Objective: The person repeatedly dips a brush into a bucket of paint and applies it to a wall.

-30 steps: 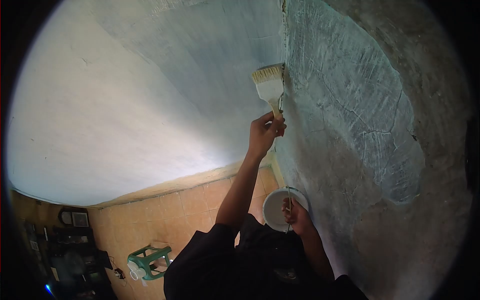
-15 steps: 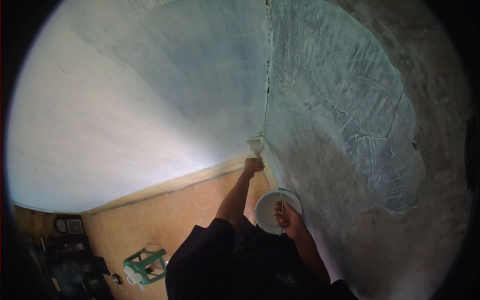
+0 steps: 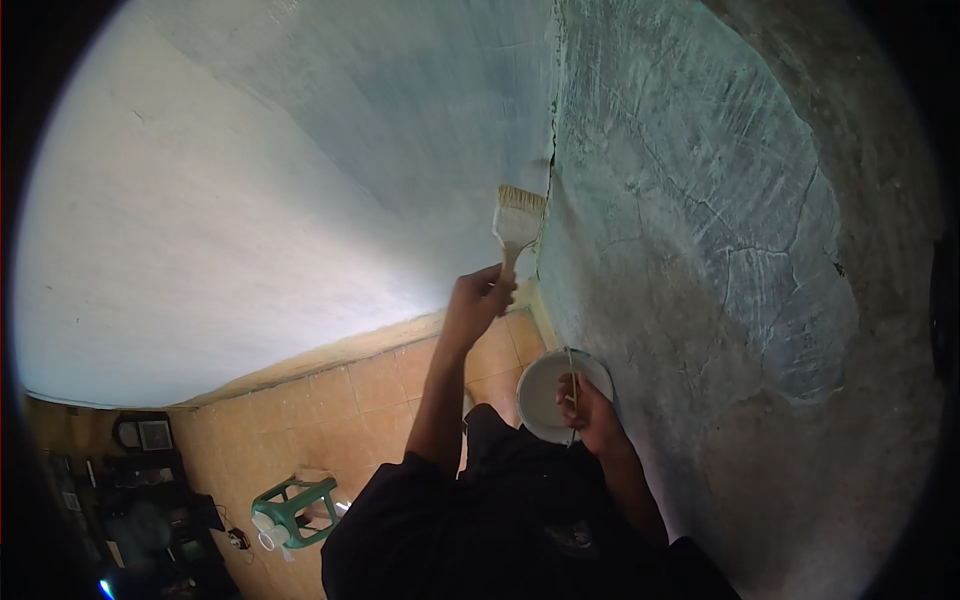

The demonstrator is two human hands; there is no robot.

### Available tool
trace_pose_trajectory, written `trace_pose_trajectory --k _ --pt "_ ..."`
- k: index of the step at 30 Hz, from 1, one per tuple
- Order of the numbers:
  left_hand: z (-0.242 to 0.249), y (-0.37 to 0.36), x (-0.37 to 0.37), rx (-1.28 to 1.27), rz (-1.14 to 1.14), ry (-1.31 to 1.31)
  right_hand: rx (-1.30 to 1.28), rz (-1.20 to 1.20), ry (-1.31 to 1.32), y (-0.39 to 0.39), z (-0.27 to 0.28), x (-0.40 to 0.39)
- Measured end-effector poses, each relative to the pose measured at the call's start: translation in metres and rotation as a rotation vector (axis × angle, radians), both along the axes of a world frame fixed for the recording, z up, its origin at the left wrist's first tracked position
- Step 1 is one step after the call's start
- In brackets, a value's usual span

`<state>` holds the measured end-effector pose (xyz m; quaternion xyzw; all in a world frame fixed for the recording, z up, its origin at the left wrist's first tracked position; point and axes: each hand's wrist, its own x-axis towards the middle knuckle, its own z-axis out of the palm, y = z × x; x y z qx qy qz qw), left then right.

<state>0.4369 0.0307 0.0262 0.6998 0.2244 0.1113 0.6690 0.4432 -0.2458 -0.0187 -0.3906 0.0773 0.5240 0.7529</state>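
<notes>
Two hands in the head view, both busy. Left hand [image 3: 478, 296], just above frame centre, clenched around the handle of a paintbrush [image 3: 518, 222], bristles up beside the cracked corner where the pale wall [image 3: 250, 220] meets the rough grey wall [image 3: 700, 250]. Right hand [image 3: 590, 405], lower centre, closed on the thin wire handle of a white bucket [image 3: 545, 395]. Green stool [image 3: 295, 510] on tiled floor [image 3: 360, 400], lower left.

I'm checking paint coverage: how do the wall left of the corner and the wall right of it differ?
The left wall looks smooth and evenly pale, while the right wall is rough, cracked and streaky, with bare dark plaster at its edge. The brush is nearer the left wall. Both meet at the corner crack.
</notes>
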Motion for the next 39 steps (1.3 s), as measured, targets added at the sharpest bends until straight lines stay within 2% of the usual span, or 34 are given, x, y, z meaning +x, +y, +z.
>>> trace_pose_trajectory --k 1,3,4,6,13,17,22,28,39 --pt "0.016 0.001 -0.013 0.22 0.046 0.028 -0.002 0.008 -0.025 0.002 0.005 0.001" --pt "0.026 0.007 -0.036 0.451 0.14 -0.003 0.011 0.013 -0.021 0.006 0.012 0.002" --pt "0.036 0.008 -0.048 0.447 0.14 0.005 0.019 0.024 -0.036 0.009 0.019 0.003" --pt "0.058 0.012 -0.066 0.598 0.142 0.05 0.026 0.036 -0.078 0.017 0.03 0.005" --pt "0.097 0.035 -0.096 0.488 -0.051 0.057 0.053 0.043 -0.065 0.046 0.063 0.008" --pt "0.113 0.026 -0.091 0.433 -0.001 0.02 0.165 0.053 -0.059 0.062 0.081 0.011" --pt "0.106 0.016 -0.08 0.497 -0.135 0.009 0.16 0.057 -0.017 0.084 0.113 0.011" --pt "0.066 0.011 -0.068 0.658 -0.235 -0.003 0.301 0.09 -0.023 0.107 0.133 0.008" --pt "0.055 0.017 -0.068 0.718 -0.251 0.039 0.291 0.067 -0.045 0.123 0.142 0.002"
